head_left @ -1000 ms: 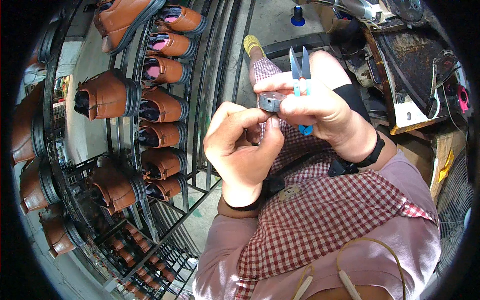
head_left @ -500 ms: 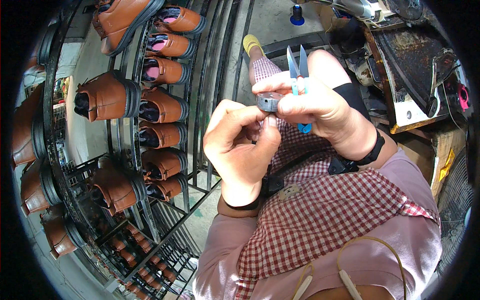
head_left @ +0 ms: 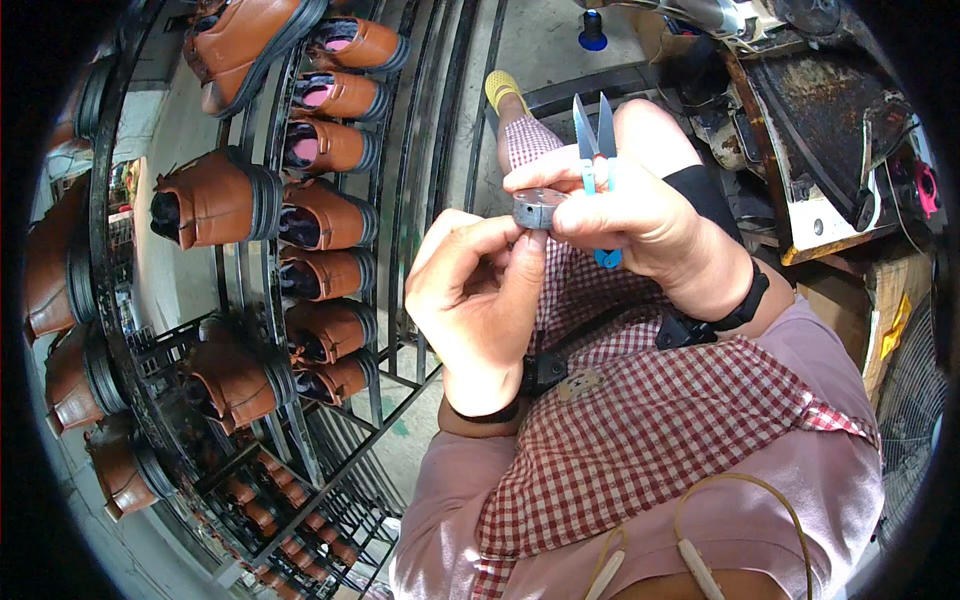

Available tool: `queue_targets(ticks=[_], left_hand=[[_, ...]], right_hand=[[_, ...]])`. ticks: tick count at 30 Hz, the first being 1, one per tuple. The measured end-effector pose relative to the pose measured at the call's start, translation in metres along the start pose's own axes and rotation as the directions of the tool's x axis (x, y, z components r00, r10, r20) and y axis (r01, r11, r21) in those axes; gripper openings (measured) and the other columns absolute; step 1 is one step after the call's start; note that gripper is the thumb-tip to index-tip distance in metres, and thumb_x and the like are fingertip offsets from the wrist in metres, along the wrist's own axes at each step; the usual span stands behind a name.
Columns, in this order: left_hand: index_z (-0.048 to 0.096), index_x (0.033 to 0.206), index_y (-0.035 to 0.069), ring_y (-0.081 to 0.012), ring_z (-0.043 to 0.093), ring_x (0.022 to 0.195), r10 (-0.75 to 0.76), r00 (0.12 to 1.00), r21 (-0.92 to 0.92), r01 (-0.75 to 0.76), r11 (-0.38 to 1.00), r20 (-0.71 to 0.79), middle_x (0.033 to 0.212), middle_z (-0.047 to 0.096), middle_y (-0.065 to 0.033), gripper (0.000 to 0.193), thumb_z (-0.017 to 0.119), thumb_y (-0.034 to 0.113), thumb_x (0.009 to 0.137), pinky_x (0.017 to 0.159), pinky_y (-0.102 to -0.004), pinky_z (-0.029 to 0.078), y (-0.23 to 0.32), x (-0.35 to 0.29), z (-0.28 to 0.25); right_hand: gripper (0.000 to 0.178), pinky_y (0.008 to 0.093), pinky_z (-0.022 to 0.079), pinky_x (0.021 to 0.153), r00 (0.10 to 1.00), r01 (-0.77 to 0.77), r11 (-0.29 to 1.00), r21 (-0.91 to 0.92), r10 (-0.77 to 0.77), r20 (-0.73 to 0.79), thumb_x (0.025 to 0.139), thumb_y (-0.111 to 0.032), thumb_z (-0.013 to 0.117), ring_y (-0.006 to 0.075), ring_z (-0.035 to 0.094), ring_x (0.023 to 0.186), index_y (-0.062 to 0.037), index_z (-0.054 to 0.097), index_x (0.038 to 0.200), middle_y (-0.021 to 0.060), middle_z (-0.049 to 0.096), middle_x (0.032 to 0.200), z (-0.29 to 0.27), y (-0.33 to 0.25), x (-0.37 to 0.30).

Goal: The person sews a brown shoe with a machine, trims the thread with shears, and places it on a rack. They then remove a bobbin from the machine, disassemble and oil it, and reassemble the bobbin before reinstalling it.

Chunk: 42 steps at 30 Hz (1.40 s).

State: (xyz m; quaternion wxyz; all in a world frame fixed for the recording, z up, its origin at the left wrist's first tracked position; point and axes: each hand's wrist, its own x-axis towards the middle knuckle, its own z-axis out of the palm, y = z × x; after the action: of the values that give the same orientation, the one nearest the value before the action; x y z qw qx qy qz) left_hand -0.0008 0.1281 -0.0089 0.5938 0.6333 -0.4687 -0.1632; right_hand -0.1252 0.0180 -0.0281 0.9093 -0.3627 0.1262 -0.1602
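My right hand [head_left: 640, 210] holds a small round grey metal bobbin case [head_left: 538, 208] between thumb and fingertips, its flat face with holes turned up. Tucked in the same hand is a pair of thread snips [head_left: 597, 140] with blue handles, the two pointed blades spread apart and pointing away from me. My left hand [head_left: 475, 285] is closed in a pinch, thumb and forefinger meeting right at the near lower edge of the bobbin case. What lies between those fingertips, perhaps a thread, is too small to tell.
Black metal racks on the left carry several brown leather shoes [head_left: 215, 200]. A yellow shoe [head_left: 500, 88] shows on a foot ahead. To the right stand a worn machine table [head_left: 820, 130] and a fan [head_left: 910, 400]. A checked apron [head_left: 640, 430] covers my lap.
My left thumb and forefinger have shifted slightly left and straightened at the edge of the bobbin case. My right hand keeps the bobbin case and snips nearly in place.
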Motion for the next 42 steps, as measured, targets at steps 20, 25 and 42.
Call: queue_targets(ticks=[20, 25, 42], left_hand=[[0.065, 0.087, 0.002, -0.01, 0.052, 0.072, 0.241, 0.97, 0.16, -0.243, 0.957, 0.033, 0.092, 0.058, -0.007, 0.015, 0.07, -0.005, 0.074, 0.058, -0.0215, 0.042, 0.009, 0.015, 0.006], [0.051, 0.094, 0.003, -0.0076, 0.044, 0.063, 0.229, 0.973, -0.184, -0.225, 0.957, -0.003, 0.079, 0.051, -0.005, 0.016, 0.047, 0.017, 0.098, 0.053, -0.0184, 0.035, 0.003, 0.004, 0.012], [0.056, 0.108, -0.004, -0.004, 0.045, 0.061, -0.25, 0.915, -0.677, 0.402, 0.617, 0.315, 0.093, 0.063, -0.0077, 0.034, 0.069, 0.018, 0.085, 0.058, -0.0156, 0.036, -0.01, 0.002, 0.013]], right_hand=[[0.059, 0.024, 0.052, 0.07, 0.618, 0.489, 0.276, -0.827, -0.779, 0.105, 0.066, 0.005, 0.073, 0.0126, 0.063, 0.08, -0.0041, 0.051, 0.121, 0.0071, 0.061, 0.092, 0.018, -0.001, -0.014], [0.06, 0.0261, 0.053, 0.071, 0.551, 0.471, 0.214, -0.856, -0.829, 0.096, 0.066, 0.004, 0.073, 0.0146, 0.064, 0.08, -0.008, 0.051, 0.12, 0.0053, 0.062, 0.09, 0.022, 0.002, -0.021], [0.044, 0.0232, 0.049, 0.063, 0.588, 0.527, 0.299, -0.795, -0.804, 0.087, 0.069, 0.002, 0.073, 0.0116, 0.06, 0.074, -0.0048, 0.059, 0.11, 0.0093, 0.063, 0.107, 0.015, -0.007, -0.024]])
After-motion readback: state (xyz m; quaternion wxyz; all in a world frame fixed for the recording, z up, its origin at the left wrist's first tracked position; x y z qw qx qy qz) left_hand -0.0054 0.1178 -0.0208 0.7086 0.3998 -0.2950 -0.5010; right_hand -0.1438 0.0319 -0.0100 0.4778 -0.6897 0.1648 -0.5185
